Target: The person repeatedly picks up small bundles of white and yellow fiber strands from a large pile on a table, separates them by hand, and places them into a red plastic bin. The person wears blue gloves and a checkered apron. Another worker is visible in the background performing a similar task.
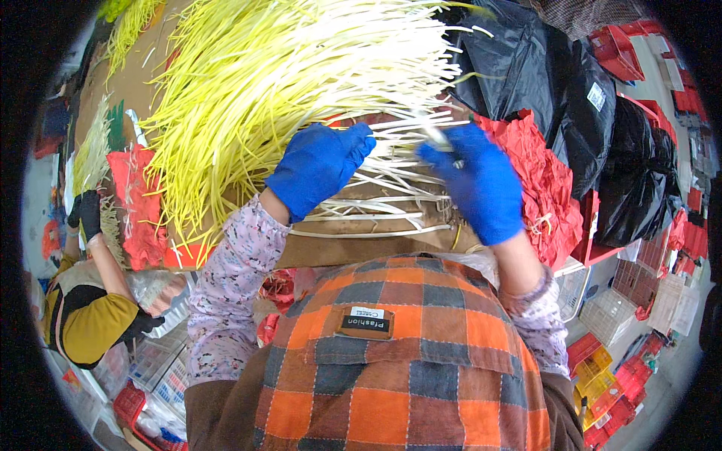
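A large heap of long yellow-white vegetable stalks, like blanched chives [293, 73], covers the table [338, 251]. My left hand [321, 169], in a blue glove, is curled over the pale ends at the heap's near edge, closed on some stalks. To its right, my right hand [476, 183], also blue-gloved and partly blurred, has its fingers bent around a pale, blurred piece at the stalk ends; what exactly that is cannot be told. Several loose white stalks [372, 217] lie on the table between me and the heap.
Crumpled red paper [544, 186] and black plastic bags [519, 67] lie at the right. Another red sheet [135, 208] is at the left, near a co-worker's black-gloved hand [90, 214] beside more stalks. Crates [595, 389] stand on the floor at lower right.
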`<action>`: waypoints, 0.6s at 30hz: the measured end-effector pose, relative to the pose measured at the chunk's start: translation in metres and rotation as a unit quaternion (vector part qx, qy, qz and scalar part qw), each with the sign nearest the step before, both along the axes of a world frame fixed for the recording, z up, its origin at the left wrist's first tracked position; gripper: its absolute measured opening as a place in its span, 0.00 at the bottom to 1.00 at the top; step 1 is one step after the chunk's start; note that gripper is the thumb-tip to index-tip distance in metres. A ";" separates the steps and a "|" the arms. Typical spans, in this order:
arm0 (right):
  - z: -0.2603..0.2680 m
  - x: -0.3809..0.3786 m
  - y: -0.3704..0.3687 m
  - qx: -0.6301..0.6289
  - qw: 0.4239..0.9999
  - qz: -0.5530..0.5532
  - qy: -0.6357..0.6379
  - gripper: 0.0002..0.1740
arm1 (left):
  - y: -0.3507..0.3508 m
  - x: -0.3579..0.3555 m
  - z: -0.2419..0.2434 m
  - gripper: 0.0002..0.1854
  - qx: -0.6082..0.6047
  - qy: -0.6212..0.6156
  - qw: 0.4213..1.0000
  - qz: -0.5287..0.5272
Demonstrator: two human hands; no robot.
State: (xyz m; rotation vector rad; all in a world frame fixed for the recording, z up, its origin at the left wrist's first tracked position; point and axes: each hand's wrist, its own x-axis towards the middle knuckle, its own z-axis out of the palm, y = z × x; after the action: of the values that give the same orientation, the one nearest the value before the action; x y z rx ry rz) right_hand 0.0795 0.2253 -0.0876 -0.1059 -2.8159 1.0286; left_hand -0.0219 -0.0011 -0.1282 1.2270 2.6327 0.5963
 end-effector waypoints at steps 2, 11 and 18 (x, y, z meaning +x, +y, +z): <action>-0.010 -0.019 -0.026 0.098 0.994 0.057 -0.004 0.21 | -0.001 0.000 0.000 0.12 0.008 -0.017 1.000 -0.007; -0.024 0.008 0.020 -0.066 0.995 0.023 -0.077 0.15 | -0.003 0.003 -0.004 0.13 0.088 0.015 0.996 0.001; -0.016 0.049 0.088 -0.371 0.901 -0.225 -0.009 0.12 | -0.009 0.000 -0.004 0.16 0.057 0.016 0.998 -0.020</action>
State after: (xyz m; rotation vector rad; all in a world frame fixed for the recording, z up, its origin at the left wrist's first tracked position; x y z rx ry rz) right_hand 0.1280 0.3128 -0.1035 -0.7945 -2.0733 1.8688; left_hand -0.0219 -0.0098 -0.1326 1.3272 2.6266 0.7349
